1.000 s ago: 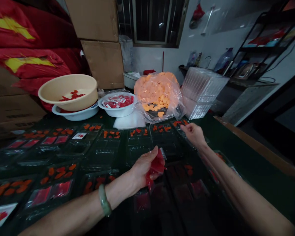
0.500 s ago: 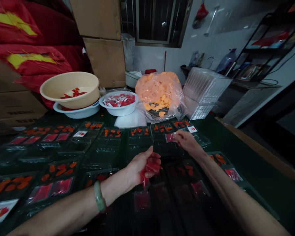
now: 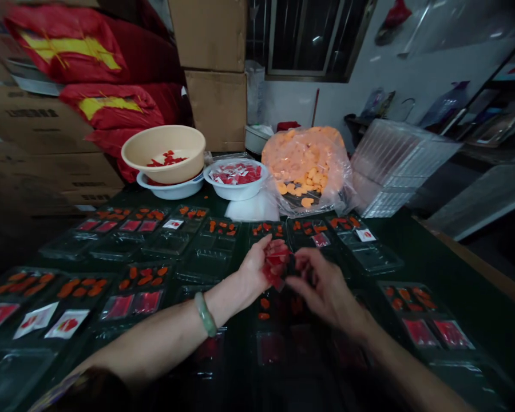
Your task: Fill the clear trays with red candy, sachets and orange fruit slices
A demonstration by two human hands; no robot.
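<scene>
So the left hand point(image 3: 257, 264) is cupped, fingers curled around some glossy red packets point(image 3: 276, 270) above rows of thin, clear plastic trays point(image 3: 206, 263). The right hand point(image 3: 329, 286) has bent fingers just beside them, can't tell if it's pinching one. Behind, a crinkly see-through bag point(image 3: 302, 160) bulges with flat orange pieces point(image 3: 308, 202).

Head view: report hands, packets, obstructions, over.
Left hand holds red packets. Right hand close beside them, grip unclear. Hands partly hide trays beyond.

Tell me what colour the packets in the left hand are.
Red; the packets in the left hand show best in the head view, though slightly blurred.
</scene>
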